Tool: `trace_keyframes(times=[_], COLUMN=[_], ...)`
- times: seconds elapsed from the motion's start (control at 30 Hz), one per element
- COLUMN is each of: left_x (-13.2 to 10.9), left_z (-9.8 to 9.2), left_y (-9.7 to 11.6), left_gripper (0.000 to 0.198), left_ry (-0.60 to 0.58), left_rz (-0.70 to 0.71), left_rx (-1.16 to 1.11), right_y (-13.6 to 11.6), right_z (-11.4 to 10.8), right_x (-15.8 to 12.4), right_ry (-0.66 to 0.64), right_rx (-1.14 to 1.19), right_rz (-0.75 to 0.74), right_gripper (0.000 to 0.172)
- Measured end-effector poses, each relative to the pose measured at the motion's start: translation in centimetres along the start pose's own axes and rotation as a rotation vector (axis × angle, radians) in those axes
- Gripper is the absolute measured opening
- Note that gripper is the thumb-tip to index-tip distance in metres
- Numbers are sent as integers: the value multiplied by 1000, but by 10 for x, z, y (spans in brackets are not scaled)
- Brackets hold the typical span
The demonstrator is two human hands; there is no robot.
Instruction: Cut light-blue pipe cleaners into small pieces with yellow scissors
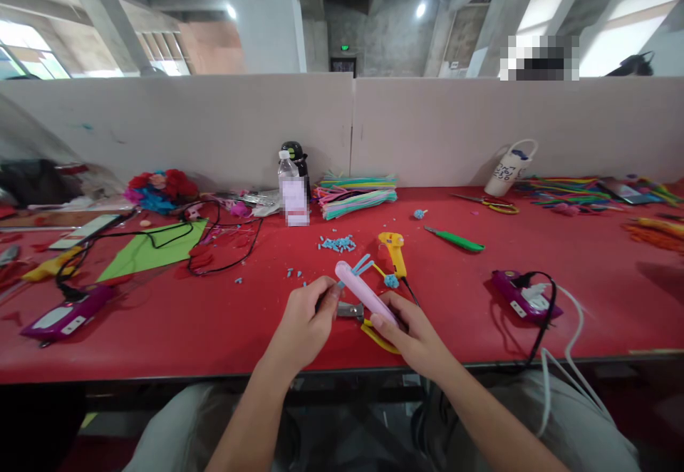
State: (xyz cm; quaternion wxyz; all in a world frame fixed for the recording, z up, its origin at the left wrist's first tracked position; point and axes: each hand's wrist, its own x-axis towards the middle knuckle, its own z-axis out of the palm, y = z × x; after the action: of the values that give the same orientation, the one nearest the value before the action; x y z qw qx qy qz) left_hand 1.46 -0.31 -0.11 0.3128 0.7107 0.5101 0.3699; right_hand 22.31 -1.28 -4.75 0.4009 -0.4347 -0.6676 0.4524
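Observation:
My right hand (409, 326) is wrapped round a slim lilac tool (368, 295) that looks like a mini hair straightener, its rounded tip slanting up to the left. Pinched in my left hand (313, 311) are thin blue pipe cleaners (363, 265); their free ends stick out beyond the far side of the tool, near its tip. Whether the tool is clamped on them I cannot tell. Beneath my hands lie scissors with yellow handles (379, 336), partly covered. A blue fuzzy ball on a yellow stem (392, 281) rests just past the tool.
Behind my hands are a yellow glue gun (394, 251) and a pile of cut blue pieces (339, 244). Farther back stand pipe cleaner bundles (358, 197) and a bottle (293, 194). Green-handled tweezers (457, 239) and a purple power strip (526, 297) lie rightward.

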Motion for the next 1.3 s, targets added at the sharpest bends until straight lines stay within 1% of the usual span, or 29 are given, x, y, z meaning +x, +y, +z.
trace_keyframes(times=[0.2, 0.37, 0.6, 0.93, 1.13, 1.3], left_x=[0, 1, 0, 2, 1, 1], left_z=[-1, 0, 1, 1, 0, -3], left_y=[1, 0, -1, 1, 0, 0], left_gripper=[30, 29, 31, 34, 35, 33], left_ry=[3, -1, 6, 18, 12, -8], left_rz=[-1, 4, 11, -1, -13, -34], left_rx=[9, 11, 31, 64, 58, 60], right_y=[3, 4, 0, 5, 2, 2], right_z=[0, 0, 3, 5, 1, -5], right_x=[0, 0, -3, -3, -1, 1], right_ry=[-14, 0, 18, 94, 111, 160], right_rx=[11, -10, -11, 28, 10, -4], right_rz=[9, 1, -26, 6, 3, -13], right_gripper=[30, 27, 31, 36, 35, 34])
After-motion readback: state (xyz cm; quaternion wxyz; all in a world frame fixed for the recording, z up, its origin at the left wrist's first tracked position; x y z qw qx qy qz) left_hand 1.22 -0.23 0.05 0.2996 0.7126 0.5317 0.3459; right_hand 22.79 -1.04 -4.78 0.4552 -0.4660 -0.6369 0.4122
